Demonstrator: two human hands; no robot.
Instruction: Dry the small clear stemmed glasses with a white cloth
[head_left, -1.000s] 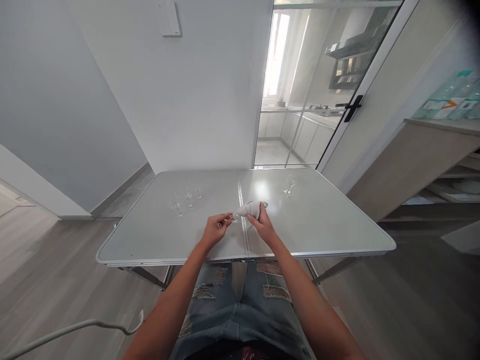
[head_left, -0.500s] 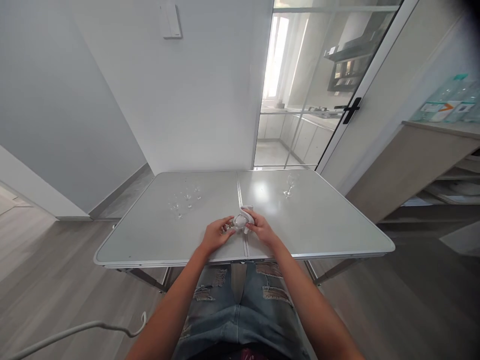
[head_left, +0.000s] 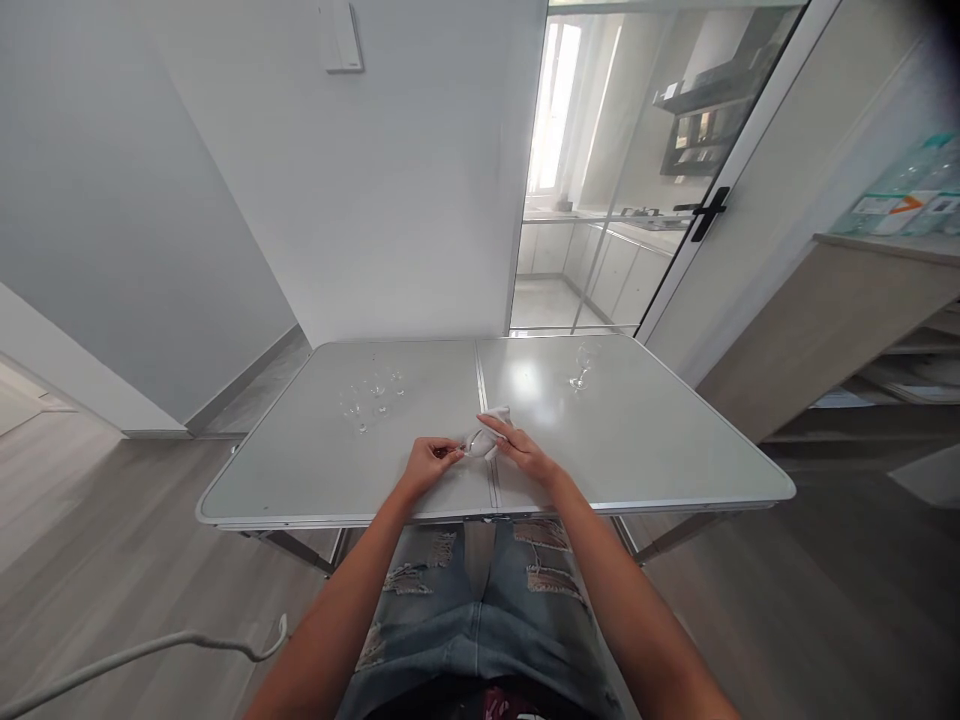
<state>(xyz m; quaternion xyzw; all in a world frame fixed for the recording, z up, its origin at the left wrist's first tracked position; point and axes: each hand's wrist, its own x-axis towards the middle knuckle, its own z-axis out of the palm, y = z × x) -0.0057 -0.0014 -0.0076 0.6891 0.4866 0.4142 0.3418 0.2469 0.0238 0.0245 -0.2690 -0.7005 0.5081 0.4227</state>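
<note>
hands (head_left: 474,457) gripping small glass (head_left: 474,442) and cloth (head_left: 495,414), grey folding table (head_left: 645,440), glass door (head_left: 637,170)

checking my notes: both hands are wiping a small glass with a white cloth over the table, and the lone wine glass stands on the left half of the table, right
Not quite. The head view shows the lone wine glass on the right half of the table; the cluster of small glasses is on the left half. The left hand and right hand do hold a small glass in a white cloth.

No readable text is showing anywhere. The packs (head_left: 900,205) on the right shelf are carrying print, too blurred to read
</note>
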